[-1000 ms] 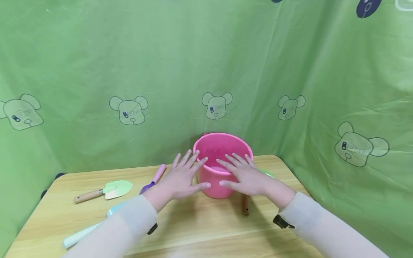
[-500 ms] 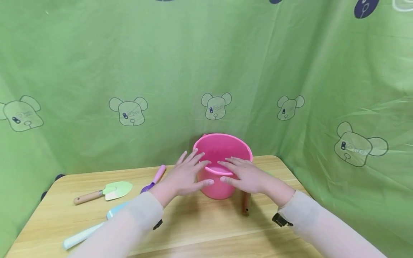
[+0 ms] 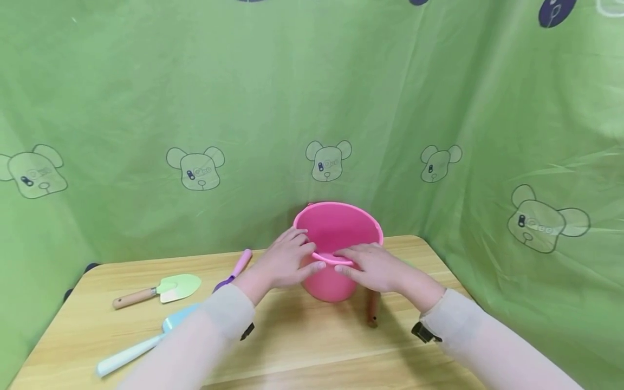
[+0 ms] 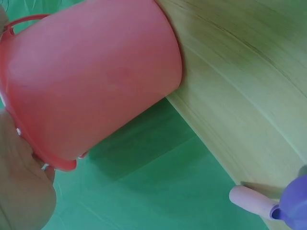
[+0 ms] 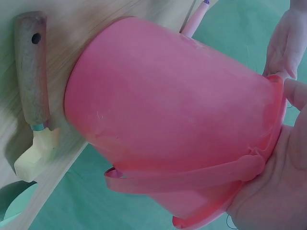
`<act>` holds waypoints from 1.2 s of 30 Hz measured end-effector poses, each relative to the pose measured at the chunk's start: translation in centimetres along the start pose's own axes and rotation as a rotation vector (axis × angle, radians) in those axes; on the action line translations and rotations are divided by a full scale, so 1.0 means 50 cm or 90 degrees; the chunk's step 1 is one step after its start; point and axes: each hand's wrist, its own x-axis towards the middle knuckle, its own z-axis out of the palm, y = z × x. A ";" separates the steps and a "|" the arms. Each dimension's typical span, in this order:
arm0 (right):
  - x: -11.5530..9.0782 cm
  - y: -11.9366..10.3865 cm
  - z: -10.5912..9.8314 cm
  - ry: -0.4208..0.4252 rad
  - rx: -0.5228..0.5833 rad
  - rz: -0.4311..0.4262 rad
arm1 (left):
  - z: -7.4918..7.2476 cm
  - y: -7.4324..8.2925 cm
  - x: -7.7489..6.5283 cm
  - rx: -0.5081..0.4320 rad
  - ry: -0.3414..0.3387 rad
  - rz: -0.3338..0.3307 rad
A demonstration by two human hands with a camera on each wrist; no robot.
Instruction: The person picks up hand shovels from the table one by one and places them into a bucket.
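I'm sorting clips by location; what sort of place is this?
Probably a curtained-off indoor work corner: green bear-print drapes hang behind and beside a light wood-grain table holding a pink plastic bucket.

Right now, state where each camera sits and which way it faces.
Head: worn on the head, forward and down at the bucket; left fingers, right fingers, sleeves show.
Left wrist: on that wrist, facing bucket and purple scoop; left fingers partly visible.
Right wrist: on that wrist, facing bucket, wooden handle; both hands' fingers show.
Wrist views share the bucket.
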 end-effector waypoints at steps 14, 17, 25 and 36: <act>0.006 0.001 -0.007 -0.007 -0.010 0.011 | -0.005 -0.004 0.018 0.003 0.010 0.032; 0.005 0.002 -0.010 -0.011 -0.009 0.019 | -0.003 -0.004 0.019 0.005 0.012 0.039; 0.006 0.005 -0.005 -0.014 -0.023 0.009 | 0.006 -0.007 0.020 0.012 0.020 0.048; 0.008 0.009 -0.004 -0.012 -0.035 -0.007 | 0.010 -0.005 0.019 0.016 0.025 0.047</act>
